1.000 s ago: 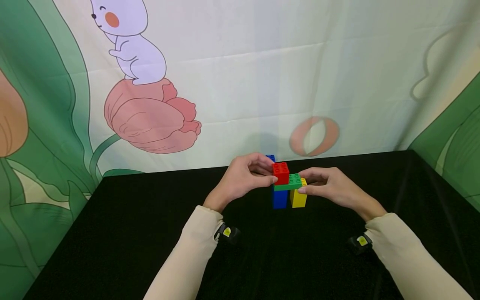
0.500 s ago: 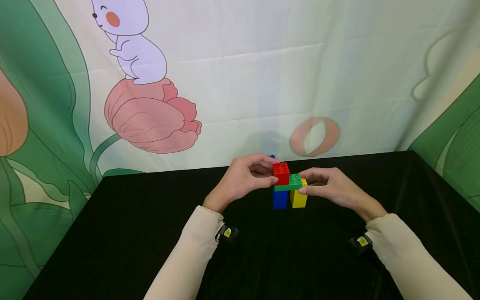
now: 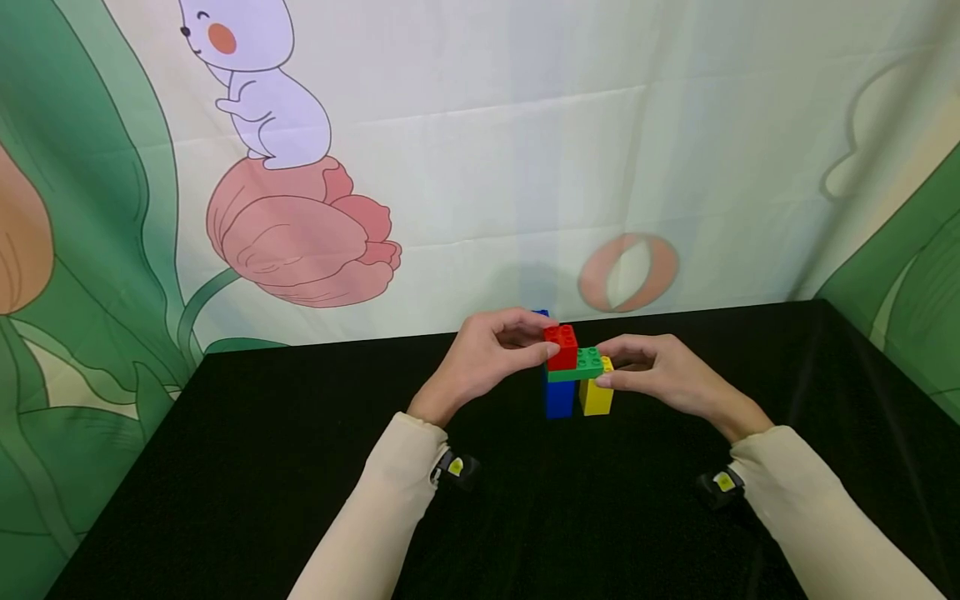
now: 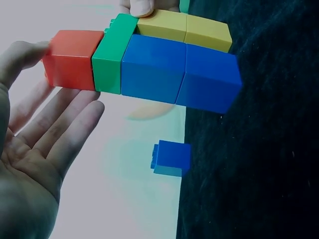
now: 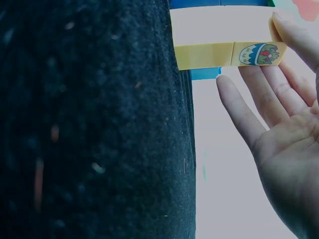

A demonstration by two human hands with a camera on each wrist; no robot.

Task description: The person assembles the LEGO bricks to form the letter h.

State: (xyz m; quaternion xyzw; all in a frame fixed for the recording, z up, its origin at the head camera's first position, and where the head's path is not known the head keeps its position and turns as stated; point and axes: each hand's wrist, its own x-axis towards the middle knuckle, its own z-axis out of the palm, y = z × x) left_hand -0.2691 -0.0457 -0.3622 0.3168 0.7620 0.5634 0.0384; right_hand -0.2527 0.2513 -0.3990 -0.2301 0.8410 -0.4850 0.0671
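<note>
A small structure of toy building bricks stands upright on the black table. My left hand (image 3: 487, 354) pinches the red brick (image 3: 567, 357) on top, its thumb on the near side and fingers behind. Beneath the red brick lies a green brick (image 3: 589, 363), bridging two columns. Two stacked blue bricks (image 4: 182, 74) form the left column and two yellow bricks (image 5: 204, 56) the right one. My right hand (image 3: 667, 375) holds the upper yellow brick near the green one, thumb in front and fingers behind. A printed picture marks that yellow brick in the right wrist view.
A separate blue brick (image 4: 173, 157) stands behind the structure, mostly hidden by the left hand in the head view. The black tabletop (image 3: 300, 467) ends at a printed curtain (image 3: 480, 167) close behind the bricks.
My left thumb has shifted slightly up and right across the red brick's near face. My right hand and the structure look the same.
</note>
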